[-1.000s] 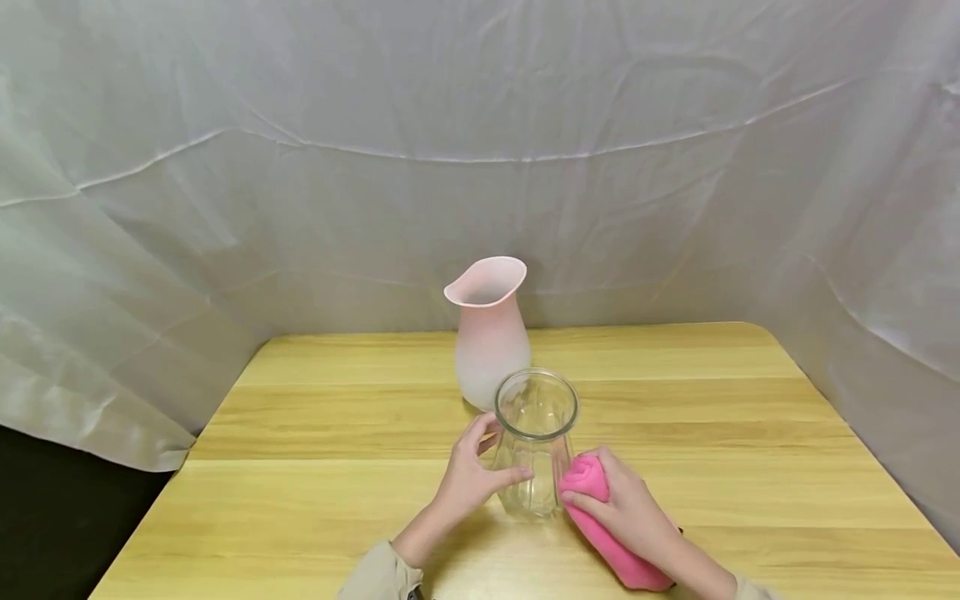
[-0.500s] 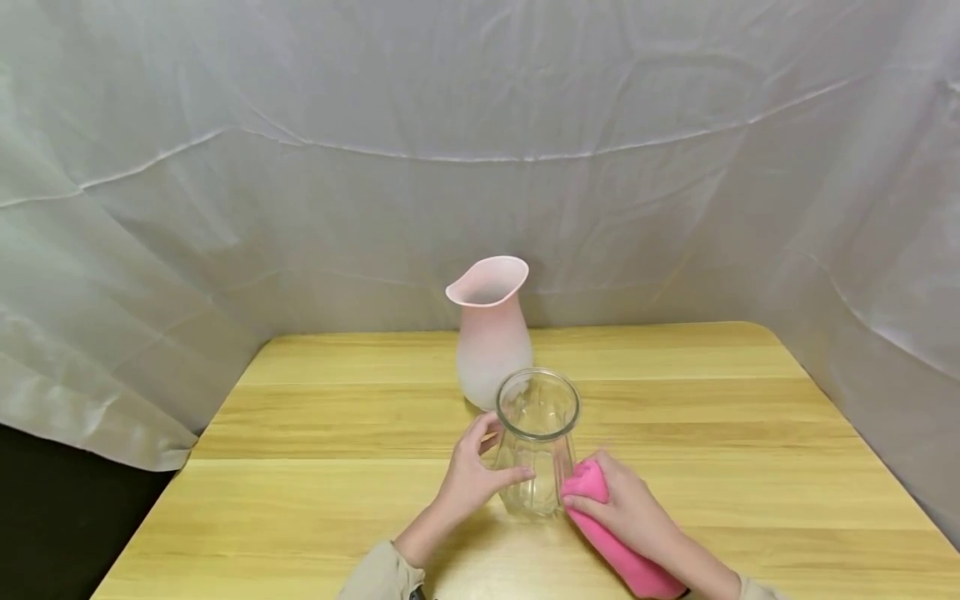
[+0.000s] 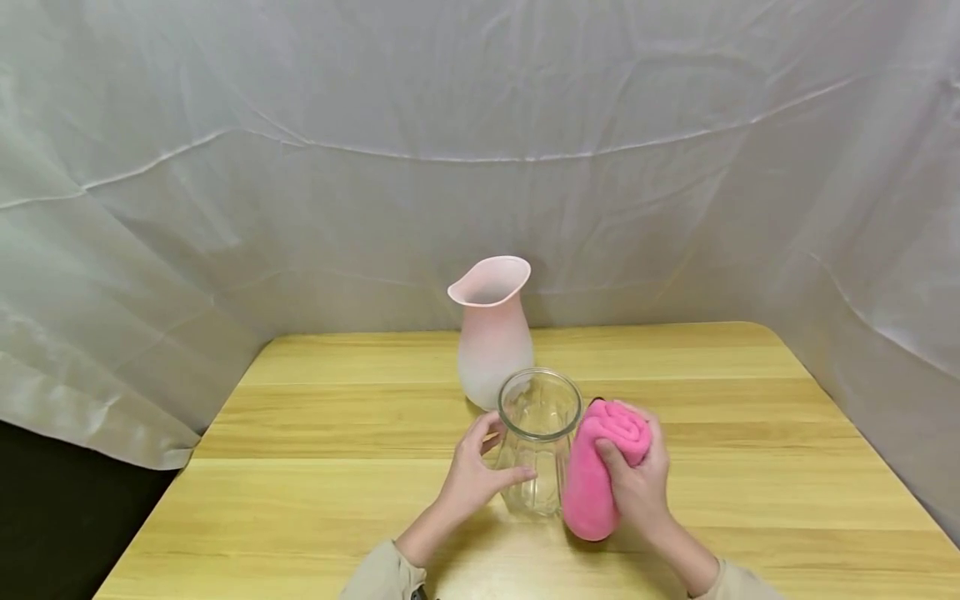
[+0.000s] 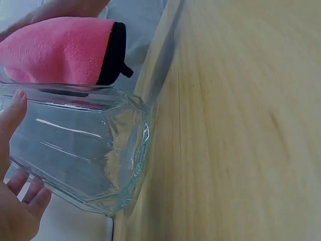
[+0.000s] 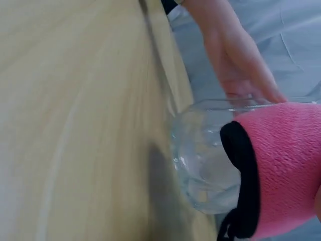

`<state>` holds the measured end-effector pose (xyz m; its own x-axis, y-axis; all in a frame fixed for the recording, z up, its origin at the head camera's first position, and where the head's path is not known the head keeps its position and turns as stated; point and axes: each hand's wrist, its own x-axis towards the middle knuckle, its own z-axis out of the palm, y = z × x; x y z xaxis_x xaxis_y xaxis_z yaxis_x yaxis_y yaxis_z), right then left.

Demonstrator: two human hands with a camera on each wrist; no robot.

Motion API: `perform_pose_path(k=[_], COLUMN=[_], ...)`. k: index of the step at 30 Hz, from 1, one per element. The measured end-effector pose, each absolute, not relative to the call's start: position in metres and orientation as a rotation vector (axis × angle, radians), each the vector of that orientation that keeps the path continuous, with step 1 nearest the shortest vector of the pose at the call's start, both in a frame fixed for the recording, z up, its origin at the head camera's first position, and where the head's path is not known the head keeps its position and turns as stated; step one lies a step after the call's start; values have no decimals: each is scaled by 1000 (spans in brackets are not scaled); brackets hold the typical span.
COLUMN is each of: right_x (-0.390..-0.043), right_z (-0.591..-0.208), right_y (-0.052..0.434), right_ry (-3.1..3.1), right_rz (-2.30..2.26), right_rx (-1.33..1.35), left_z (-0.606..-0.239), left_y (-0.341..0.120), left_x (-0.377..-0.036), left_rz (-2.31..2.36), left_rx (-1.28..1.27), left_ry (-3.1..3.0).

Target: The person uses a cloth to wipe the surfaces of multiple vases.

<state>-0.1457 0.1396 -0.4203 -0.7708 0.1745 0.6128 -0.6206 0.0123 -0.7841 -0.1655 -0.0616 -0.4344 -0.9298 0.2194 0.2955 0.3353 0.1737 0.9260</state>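
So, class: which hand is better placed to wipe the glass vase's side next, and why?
Probably the right hand: it grips the pink cloth against the glass vase. The left hand holds the vase's other side, steadying it.

Light wooden table (image 3: 322, 483), clear glass vase (image 3: 536, 454) standing on it, pink vase (image 3: 491, 342) behind

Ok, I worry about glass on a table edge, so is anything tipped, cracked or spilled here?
Nothing stands out. The clear glass vase stands upright on the table, well in from its edges, gripped by the left hand. The right hand presses a pink cloth to its side. The pink vase behind stands upright too. No cracks or spills show.
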Motion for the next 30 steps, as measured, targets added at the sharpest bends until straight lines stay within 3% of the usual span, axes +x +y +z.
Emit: perform_pose_path(k=[6,30], right_x=[-144,-144], right_z=[-439,-446], right_y=[130,140], right_ry=[-1935,-2127], right_rz=[1782,1641], right_rx=[355,379], left_z=[-410,-412], left_y=[-61,-58], left_x=[-154,-155], left_rz=[-1903,-1869], left_rx=[-552,-547], left_ry=[-2333,-2360])
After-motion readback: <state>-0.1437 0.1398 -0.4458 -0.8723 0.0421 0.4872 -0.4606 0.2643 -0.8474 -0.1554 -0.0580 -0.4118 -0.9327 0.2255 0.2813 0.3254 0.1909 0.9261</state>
